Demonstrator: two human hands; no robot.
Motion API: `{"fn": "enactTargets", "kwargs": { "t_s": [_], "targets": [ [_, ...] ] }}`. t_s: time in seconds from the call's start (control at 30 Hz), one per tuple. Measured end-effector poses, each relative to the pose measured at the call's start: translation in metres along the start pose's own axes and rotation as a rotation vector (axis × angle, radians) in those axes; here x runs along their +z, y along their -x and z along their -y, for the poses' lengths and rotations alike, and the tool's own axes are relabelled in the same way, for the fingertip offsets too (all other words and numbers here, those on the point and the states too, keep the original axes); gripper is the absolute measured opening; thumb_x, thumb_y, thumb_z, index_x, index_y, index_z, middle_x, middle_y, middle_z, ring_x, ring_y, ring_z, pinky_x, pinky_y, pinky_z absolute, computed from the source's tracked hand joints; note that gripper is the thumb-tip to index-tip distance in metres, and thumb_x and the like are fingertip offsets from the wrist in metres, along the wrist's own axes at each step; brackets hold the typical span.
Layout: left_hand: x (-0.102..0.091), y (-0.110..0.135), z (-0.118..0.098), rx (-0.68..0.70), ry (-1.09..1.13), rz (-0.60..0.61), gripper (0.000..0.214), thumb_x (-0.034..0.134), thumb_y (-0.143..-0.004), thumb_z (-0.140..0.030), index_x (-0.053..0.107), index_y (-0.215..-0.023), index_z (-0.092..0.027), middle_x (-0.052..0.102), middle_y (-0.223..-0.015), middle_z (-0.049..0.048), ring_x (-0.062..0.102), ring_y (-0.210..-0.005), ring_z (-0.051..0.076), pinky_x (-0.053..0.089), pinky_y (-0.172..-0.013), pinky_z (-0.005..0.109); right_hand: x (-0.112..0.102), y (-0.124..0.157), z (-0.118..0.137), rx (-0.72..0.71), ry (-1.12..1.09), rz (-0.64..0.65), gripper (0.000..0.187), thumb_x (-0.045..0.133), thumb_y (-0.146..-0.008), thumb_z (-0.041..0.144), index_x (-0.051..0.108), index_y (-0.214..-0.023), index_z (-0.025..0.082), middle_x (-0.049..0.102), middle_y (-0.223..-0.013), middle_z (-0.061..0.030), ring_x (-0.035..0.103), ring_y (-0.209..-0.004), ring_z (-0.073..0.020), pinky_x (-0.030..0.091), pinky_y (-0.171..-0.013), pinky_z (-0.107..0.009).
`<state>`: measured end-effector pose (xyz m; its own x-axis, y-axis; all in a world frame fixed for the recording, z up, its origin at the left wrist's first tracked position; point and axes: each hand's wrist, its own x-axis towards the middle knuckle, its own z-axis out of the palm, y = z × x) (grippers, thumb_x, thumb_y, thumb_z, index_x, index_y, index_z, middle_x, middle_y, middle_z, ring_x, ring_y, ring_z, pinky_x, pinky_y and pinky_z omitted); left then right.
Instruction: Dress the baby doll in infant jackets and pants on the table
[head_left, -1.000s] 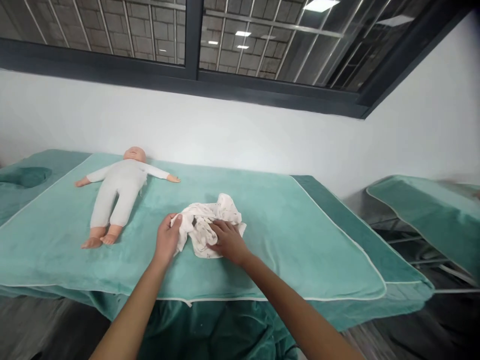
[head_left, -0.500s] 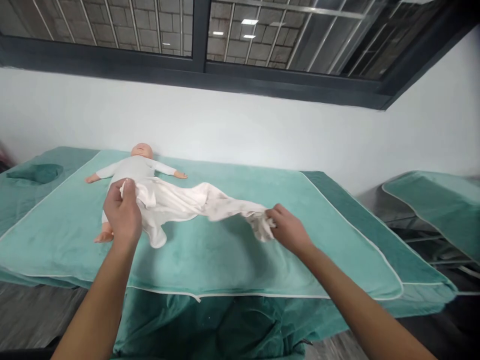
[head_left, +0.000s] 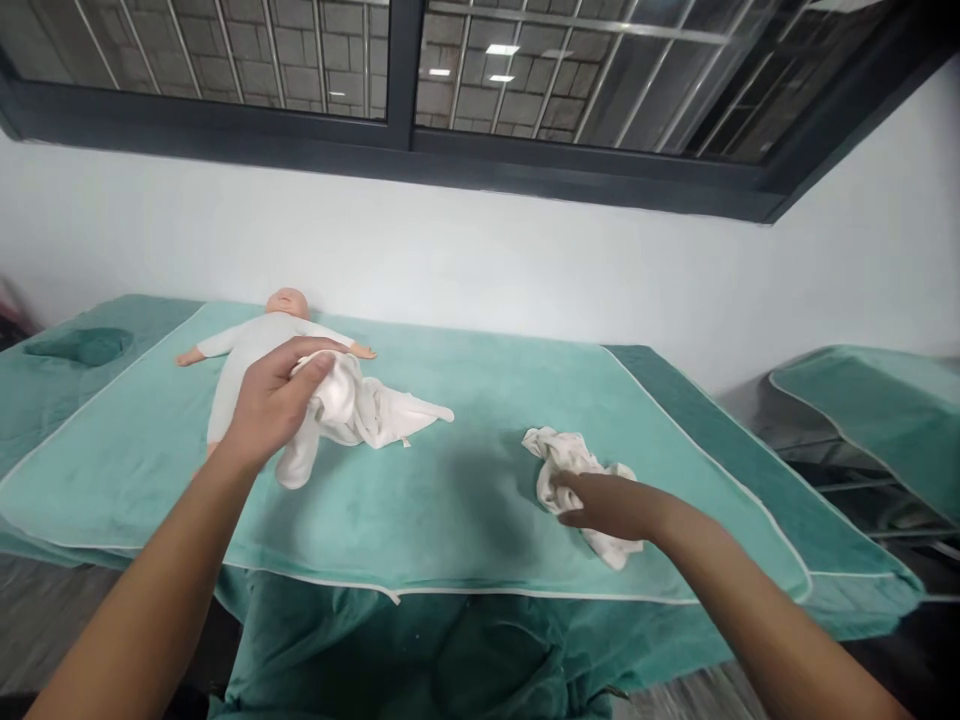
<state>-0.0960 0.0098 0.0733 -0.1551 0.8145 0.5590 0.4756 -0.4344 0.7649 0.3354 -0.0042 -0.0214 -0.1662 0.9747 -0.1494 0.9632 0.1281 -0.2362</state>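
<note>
A baby doll (head_left: 255, 345) in a pale bodysuit lies on its back at the far left of a teal blanket (head_left: 465, 480) that covers a table. My left hand (head_left: 274, 405) is lifted in front of the doll's legs and grips a white garment (head_left: 364, 415), which trails to the right onto the blanket. My right hand (head_left: 611, 503) rests on a second crumpled white garment (head_left: 574, 465) lying at the right of the blanket; its fingers lie over the cloth.
A white wall and a dark-framed window rise behind the table. Another teal-covered table (head_left: 877, 400) stands at the right across a gap. A dark green folded cloth (head_left: 79, 345) lies at the far left. The blanket's front edge hangs over the table.
One second ago both hands held a white bundle together. It was pulled apart sideways; now the left hand holds one garment near the doll and the right hand has set the other down.
</note>
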Motion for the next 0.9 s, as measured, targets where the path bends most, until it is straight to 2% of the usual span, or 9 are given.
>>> {"fn": "enactTargets", "kwargs": {
  "t_s": [0.03,0.13,0.2,0.33,0.4,0.47,0.7,0.8,0.9],
  "targets": [
    [0.0,0.0,-0.009,0.031,0.002,0.044,0.028,0.064,-0.087,-0.048,0.075,-0.088,-0.023,0.073,-0.087,0.0037,0.068,-0.086,0.021,0.055,-0.078,0.031,-0.008,-0.002,0.024,-0.066,-0.014,0.118,0.019,0.077,-0.073,0.038,0.073,-0.084,0.024,0.07,-0.074,-0.0087,0.064,-0.059,-0.0231,0.045,-0.056,-0.032],
    [0.0,0.0,-0.038,0.14,-0.01,0.108,0.027,0.065,-0.086,-0.048,0.075,-0.085,-0.023,0.073,-0.084,0.0038,0.067,-0.08,0.02,0.055,-0.071,0.03,-0.038,-0.018,0.103,-0.386,-0.212,-0.064,0.048,0.064,-0.087,0.049,0.062,-0.132,0.031,0.067,-0.13,-0.0095,0.068,-0.103,-0.0305,0.053,-0.085,-0.044],
    [0.0,0.001,-0.054,0.196,-0.024,0.115,0.026,0.065,-0.087,-0.047,0.075,-0.084,-0.023,0.073,-0.081,0.0028,0.067,-0.076,0.019,0.055,-0.069,0.029,-0.053,-0.037,0.148,-0.68,-0.468,-0.143,0.064,0.063,-0.089,0.049,0.045,-0.149,0.032,0.05,-0.151,-0.0068,0.053,-0.131,-0.0282,0.045,-0.106,-0.044],
    [-0.008,0.001,-0.069,0.253,-0.096,0.085,0.026,0.063,-0.089,-0.045,0.076,-0.084,-0.023,0.072,-0.079,0.0015,0.066,-0.076,0.018,0.054,-0.07,0.029,-0.059,-0.071,0.195,-0.86,-0.568,0.167,0.045,0.066,-0.086,0.053,0.067,-0.12,0.023,0.067,-0.121,-0.0039,0.059,-0.114,-0.0252,0.048,-0.095,-0.035],
    [-0.016,-0.002,-0.067,0.3,-0.151,0.04,0.023,0.063,-0.089,-0.042,0.075,-0.085,-0.023,0.072,-0.085,0.0016,0.066,-0.083,0.018,0.054,-0.077,0.029,-0.054,-0.08,0.199,-0.831,-0.538,0.335,0.039,0.067,-0.084,0.056,0.072,-0.098,0.02,0.069,-0.097,-0.0013,0.062,-0.093,-0.0218,0.048,-0.08,-0.031],
    [-0.023,-0.006,-0.063,0.333,-0.177,-0.029,0.02,0.061,-0.092,-0.036,0.074,-0.086,-0.022,0.072,-0.09,0.0016,0.065,-0.088,0.018,0.052,-0.083,0.03,-0.051,-0.083,0.196,-0.774,-0.532,0.369,0.039,0.069,-0.081,0.058,0.069,-0.086,0.019,0.065,-0.084,0.0011,0.058,-0.08,-0.018,0.044,-0.07,-0.028],
    [-0.031,-0.012,-0.033,0.054,-0.235,-0.241,0.029,0.054,-0.096,-0.043,0.07,-0.091,-0.02,0.068,-0.085,-0.0002,0.06,-0.079,0.016,0.045,-0.075,0.029,-0.07,-0.075,0.169,-0.588,-0.54,-0.077,0.041,0.063,-0.085,0.055,0.052,-0.069,0.019,0.05,-0.07,0.003,0.046,-0.069,-0.0129,0.033,-0.064,-0.025],
    [-0.033,-0.014,-0.019,-0.003,-0.285,-0.096,0.03,0.052,-0.095,-0.043,0.069,-0.089,-0.019,0.067,-0.082,0.0001,0.059,-0.076,0.016,0.042,-0.071,0.028,-0.075,-0.074,0.152,-0.496,-0.552,-0.297,0.031,0.064,-0.084,0.044,0.05,-0.07,0.02,0.051,-0.071,0.003,0.045,-0.069,-0.0126,0.033,-0.065,-0.025],
    [-0.032,-0.013,-0.013,-0.002,-0.412,0.34,0.026,0.061,-0.088,-0.046,0.07,-0.096,-0.023,0.07,-0.087,0.0005,0.061,-0.077,0.019,0.042,-0.068,0.028,-0.071,-0.074,0.137,-0.319,-0.437,-0.538,0.019,0.063,-0.076,0.028,0.046,-0.071,0.021,0.047,-0.067,0.0044,0.041,-0.064,-0.0122,0.03,-0.062,-0.025]
  ]
}}
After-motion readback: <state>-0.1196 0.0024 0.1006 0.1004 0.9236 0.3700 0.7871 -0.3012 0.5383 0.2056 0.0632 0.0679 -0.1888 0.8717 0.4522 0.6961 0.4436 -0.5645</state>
